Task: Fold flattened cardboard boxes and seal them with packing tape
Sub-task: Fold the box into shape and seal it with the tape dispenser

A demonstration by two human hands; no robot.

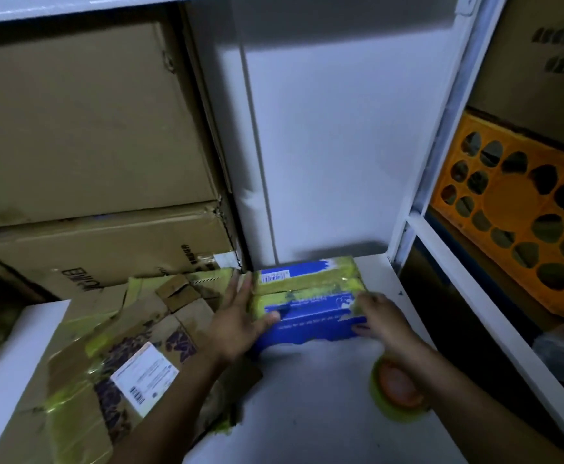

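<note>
A small blue box [307, 329], folded up and striped with yellowish packing tape across its top, stands on the white table [307, 413] against the back wall. My left hand [237, 319] lies against the box's left end, fingers straight, thumb resting on the top front edge. My right hand [377, 316] grips the box's right front corner, fingers curled over the taped top and thumb on the blue front face. A yellow-green tape roll [397, 393] lies flat on the table under my right wrist, partly hidden by the forearm.
Flattened, taped cardboard [106, 346] with a white shipping label [144, 376] covers the table's left side. Large brown cartons [89, 128] are stacked behind it. A white shelf frame [441, 135] with an orange crate [515, 209] stands at the right.
</note>
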